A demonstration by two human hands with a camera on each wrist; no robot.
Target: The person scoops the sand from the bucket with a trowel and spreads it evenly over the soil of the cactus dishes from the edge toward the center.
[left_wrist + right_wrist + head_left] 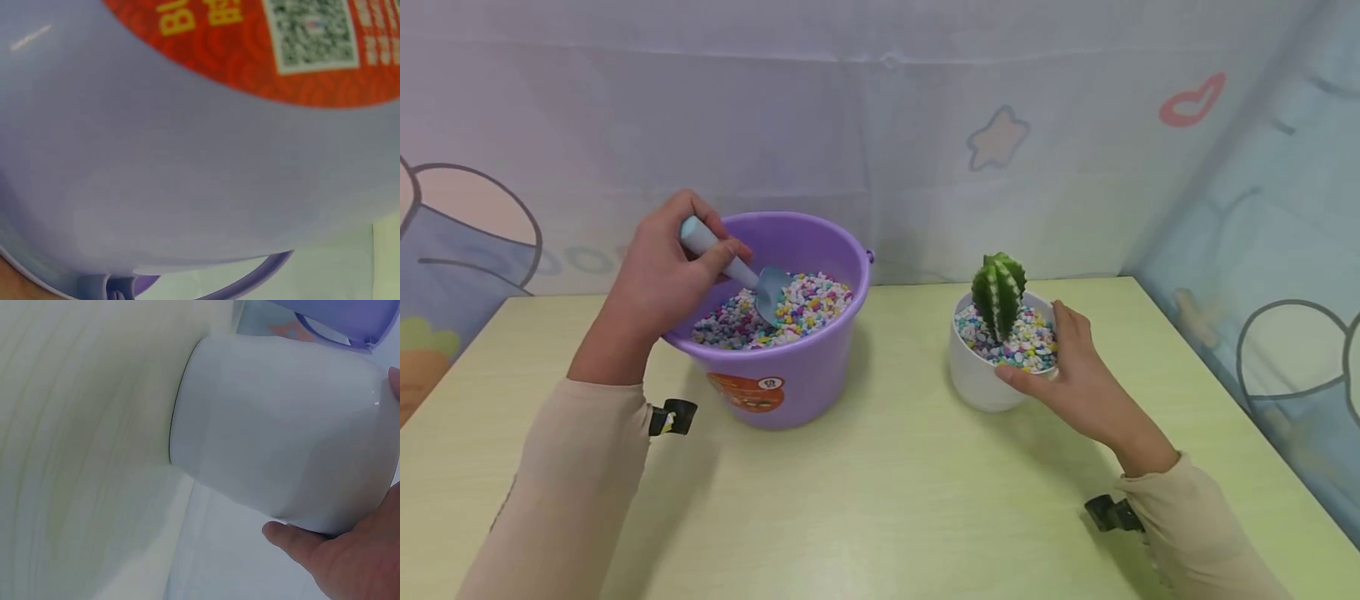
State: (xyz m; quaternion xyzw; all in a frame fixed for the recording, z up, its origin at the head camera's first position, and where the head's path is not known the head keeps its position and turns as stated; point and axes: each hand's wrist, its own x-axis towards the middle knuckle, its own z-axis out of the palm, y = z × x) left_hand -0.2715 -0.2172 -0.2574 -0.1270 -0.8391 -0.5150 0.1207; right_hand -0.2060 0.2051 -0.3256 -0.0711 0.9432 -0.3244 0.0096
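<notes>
My left hand (pixel 666 267) grips the pale blue handle of a small scoop (pixel 770 292) over the purple bucket (pixel 797 379). The scoop's blade dips into multicoloured pebbles (pixel 816 308) inside. On the right, my right hand (pixel 1082 379) holds the rim of a white pot (pixel 981 387), thumb at the front and fingers at the far side. A ribbed green cactus (pixel 998 296) stands upright in the pot, with similar pebbles around its base. The left wrist view shows mostly the bucket's wall (pixel 187 169); the scoop is hidden there. The pot (pixel 281 431) fills the right wrist view's middle.
Both containers stand on a pale yellow-green table (pixel 865 500), the bucket left of the pot with a gap between them. A printed cloth backdrop (pixel 775 125) hangs close behind. An orange-red label (pixel 748 393) is on the bucket's front, and its purple handle (pixel 256 275) hangs at the side.
</notes>
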